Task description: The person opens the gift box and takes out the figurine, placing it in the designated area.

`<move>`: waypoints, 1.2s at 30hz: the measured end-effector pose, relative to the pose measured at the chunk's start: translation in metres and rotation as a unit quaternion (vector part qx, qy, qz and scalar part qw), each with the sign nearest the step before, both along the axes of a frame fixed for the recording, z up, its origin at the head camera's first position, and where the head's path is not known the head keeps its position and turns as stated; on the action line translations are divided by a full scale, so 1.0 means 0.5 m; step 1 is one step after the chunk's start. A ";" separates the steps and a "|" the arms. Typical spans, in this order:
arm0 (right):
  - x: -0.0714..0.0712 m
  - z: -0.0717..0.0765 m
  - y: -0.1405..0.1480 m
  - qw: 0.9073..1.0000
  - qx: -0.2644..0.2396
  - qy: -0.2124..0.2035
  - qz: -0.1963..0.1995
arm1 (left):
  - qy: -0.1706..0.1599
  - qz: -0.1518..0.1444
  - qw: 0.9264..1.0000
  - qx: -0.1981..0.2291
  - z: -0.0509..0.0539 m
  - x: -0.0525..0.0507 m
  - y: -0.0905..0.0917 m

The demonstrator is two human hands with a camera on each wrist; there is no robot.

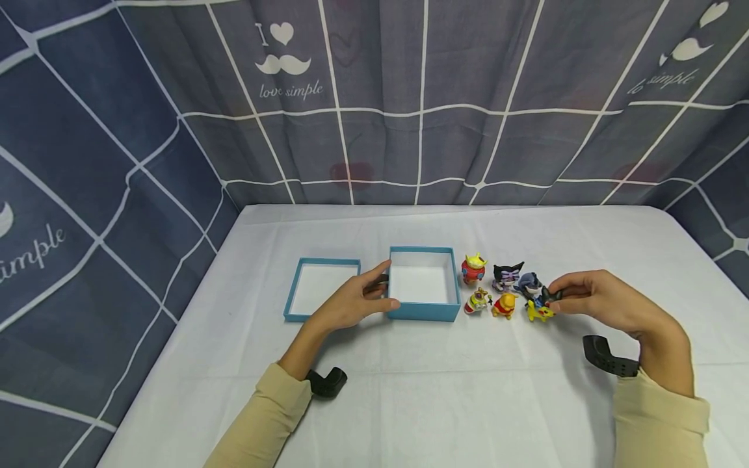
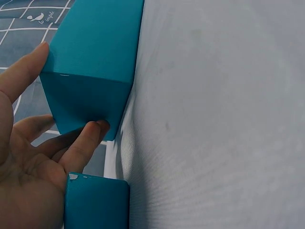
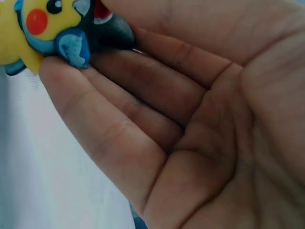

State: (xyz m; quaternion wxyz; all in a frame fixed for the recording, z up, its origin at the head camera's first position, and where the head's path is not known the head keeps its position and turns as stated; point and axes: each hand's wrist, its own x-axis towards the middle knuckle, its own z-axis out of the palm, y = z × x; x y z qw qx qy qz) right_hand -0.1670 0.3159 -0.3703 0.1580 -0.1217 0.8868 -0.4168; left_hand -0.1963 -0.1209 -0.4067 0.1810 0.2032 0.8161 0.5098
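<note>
My left hand (image 1: 346,304) touches the left side of an open blue box (image 1: 424,312) with a white inside. In the left wrist view, fingertips (image 2: 90,131) rest against its blue wall and another finger touches its top edge. Over at the right, my right hand (image 1: 605,302) pinches the dark hood of a yellow figurine (image 1: 539,312). Up close, this figurine (image 3: 52,24) shows a red cheek and blue trim; part of it is cut off. A blue-grey figurine (image 1: 528,284) stands just beside it.
A shallow blue lid (image 1: 329,261), white inside, lies left of the box. Between the box and my right hand stand a green-headed figurine in red (image 1: 473,270), a small multicoloured one (image 1: 478,301), a black-hooded one (image 1: 506,275) and a yellow bear in red (image 1: 504,304).
</note>
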 end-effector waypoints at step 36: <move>0.001 0.027 -0.027 0.991 0.050 0.114 -0.049 | 0.001 -0.001 1.000 0.003 -0.003 -0.003 0.002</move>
